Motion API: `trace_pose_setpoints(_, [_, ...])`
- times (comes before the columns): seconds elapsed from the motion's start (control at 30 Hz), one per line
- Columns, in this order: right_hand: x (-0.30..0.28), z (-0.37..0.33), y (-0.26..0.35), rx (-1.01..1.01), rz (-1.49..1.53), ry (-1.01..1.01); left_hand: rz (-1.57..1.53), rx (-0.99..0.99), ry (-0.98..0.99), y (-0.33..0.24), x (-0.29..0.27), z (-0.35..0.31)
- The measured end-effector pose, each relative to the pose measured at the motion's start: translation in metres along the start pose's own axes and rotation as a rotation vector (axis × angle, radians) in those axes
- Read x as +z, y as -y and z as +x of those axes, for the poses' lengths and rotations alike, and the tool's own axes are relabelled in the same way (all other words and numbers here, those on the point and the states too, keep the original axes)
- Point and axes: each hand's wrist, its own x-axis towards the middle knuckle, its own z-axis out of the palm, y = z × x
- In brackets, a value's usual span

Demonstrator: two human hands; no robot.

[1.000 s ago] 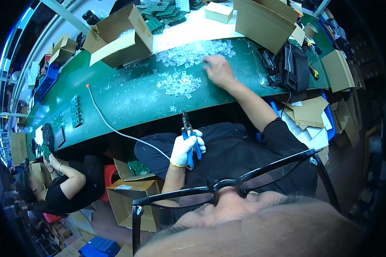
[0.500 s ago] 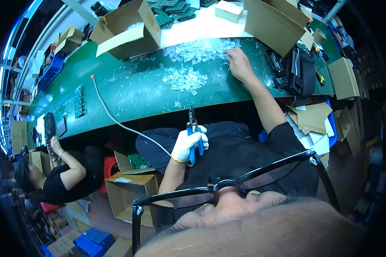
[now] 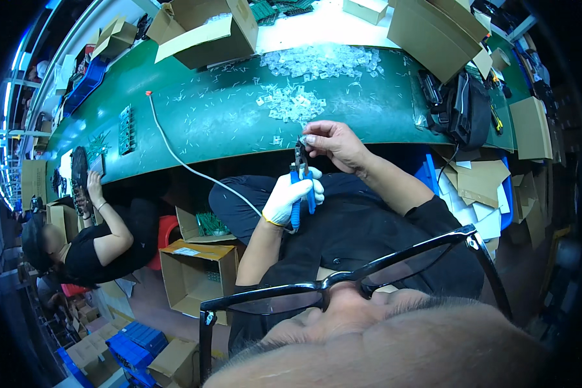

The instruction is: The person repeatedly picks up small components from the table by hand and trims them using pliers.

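Note:
My left hand point(image 3: 287, 198), in a white glove, is wrapped round the blue handles of a pair of cutting pliers point(image 3: 302, 169), whose jaws point up at the bench edge. My bare right hand point(image 3: 337, 146) pinches a small clear plastic piece point(image 3: 303, 138) right at the jaws; its finer shape is too small to make out. Just beyond lies a small pile of clear plastic pieces point(image 3: 291, 103). A larger heap of the same pieces point(image 3: 323, 61) is spread farther back.
The green bench point(image 3: 207, 129) carries scattered slivers and a grey hose point(image 3: 174, 165). Open cardboard boxes point(image 3: 433, 39) stand at the back, a black bag point(image 3: 465, 113) at right. A blue bin point(image 3: 427, 171) is by my right side. A co-worker point(image 3: 110, 239) sits at left.
My right hand has come from the large heap back toward me, with a clear piece, to the pliers' jaws. My left hand keeps its grip on the pliers. The view has shifted slightly.

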Motion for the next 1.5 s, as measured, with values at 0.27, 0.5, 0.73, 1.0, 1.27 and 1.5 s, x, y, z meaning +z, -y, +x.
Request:
trace_pose_setpoints(0.27, [0.005,0.002,-0.007,-0.135,-0.228,-0.061,-0.006,0.014,0.003,-0.003,0.003,-0.006])
trace_pose_setpoints(0.5, [0.001,0.002,-0.002,-0.172,-0.423,-0.065,0.196,-0.027,-0.173,-0.023,0.019,-0.016])
trace_pose_setpoints(0.73, [-0.001,0.023,0.008,-0.278,-0.769,-0.167,0.023,0.023,-0.098,0.003,-0.004,-0.013])
trace_pose_setpoints(1.0, [-0.024,0.082,0.022,-0.602,-1.387,-0.196,-0.043,-0.033,-0.016,0.006,0.006,-0.015])
trace_pose_setpoints(1.27, [-0.067,0.069,0.049,-0.742,-1.452,-0.414,-0.054,-0.006,-0.033,0.014,-0.004,-0.019])
trace_pose_setpoints(1.5, [-0.155,0.062,0.096,-0.535,-1.647,-0.915,-0.063,-0.027,-0.01,0.013,-0.005,-0.012])
